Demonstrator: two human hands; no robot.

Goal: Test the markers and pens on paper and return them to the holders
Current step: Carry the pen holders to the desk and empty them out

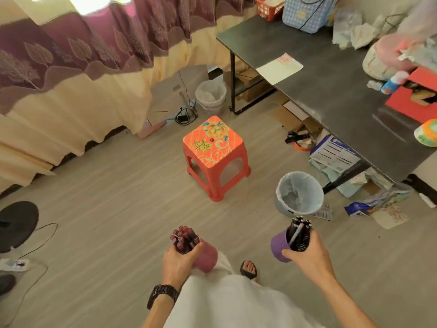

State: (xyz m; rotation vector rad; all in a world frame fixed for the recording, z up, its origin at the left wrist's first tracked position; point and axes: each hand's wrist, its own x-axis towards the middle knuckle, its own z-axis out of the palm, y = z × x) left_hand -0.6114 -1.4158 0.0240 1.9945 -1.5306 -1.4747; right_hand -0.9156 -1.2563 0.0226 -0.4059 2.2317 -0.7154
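Testing looks not yet begun: no pen is out. The left hand [179, 259] grips a pink mesh holder [205, 256] full of dark red markers [184, 237]. The right hand [307, 254] curls its fingers round a purple holder [280, 247] of black pens [299, 229].

Below is a pale wood-look floor [118, 185], with a cream and maroon curtain [71, 67] to the left. A dark table [331, 91] bears a paper sheet [279, 68], well apart from both hands. A red stool [212, 143] and a lined bin [299, 192] stand between.

Near left, a tilted pink perforated plastic holder [206, 256] packed with maroon-capped markers [184, 237]; near right, a purple perforated holder [279, 247] of black pens [299, 229].
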